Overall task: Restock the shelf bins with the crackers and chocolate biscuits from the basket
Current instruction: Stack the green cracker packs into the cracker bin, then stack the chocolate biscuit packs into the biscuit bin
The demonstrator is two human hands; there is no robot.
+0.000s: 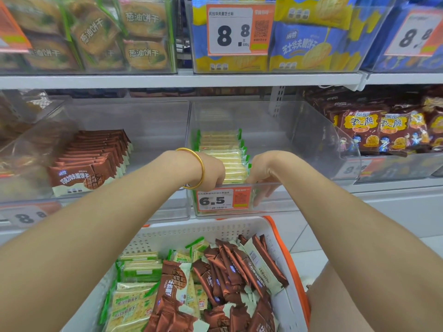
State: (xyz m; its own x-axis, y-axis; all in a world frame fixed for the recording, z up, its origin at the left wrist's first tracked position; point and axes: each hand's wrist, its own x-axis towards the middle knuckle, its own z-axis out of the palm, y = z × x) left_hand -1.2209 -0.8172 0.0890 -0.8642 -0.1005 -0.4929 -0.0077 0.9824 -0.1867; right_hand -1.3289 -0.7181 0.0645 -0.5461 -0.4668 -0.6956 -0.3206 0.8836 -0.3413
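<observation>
A row of green-edged cracker packs [223, 147] stands in the clear middle bin [299, 140] on the lower shelf. My left hand [212, 172], with a gold bangle on the wrist, curls over the left front of that row. My right hand [262, 172] grips the right front, and its fingers show through the bin's clear front wall. The bin to the left [155, 125] holds a row of brown chocolate biscuit packs [96, 159]. Below my arms, the white basket [191, 231] holds more crackers [134, 295] and chocolate biscuits [230, 267].
A 6.5 price tag [223, 200] hangs on the middle bin's front. The bin to the right holds dark brown snack bags [374, 133]. The upper shelf [215, 80] carries bins of scallion crackers and blue-yellow wafer packs. The right half of the middle bin holds nothing.
</observation>
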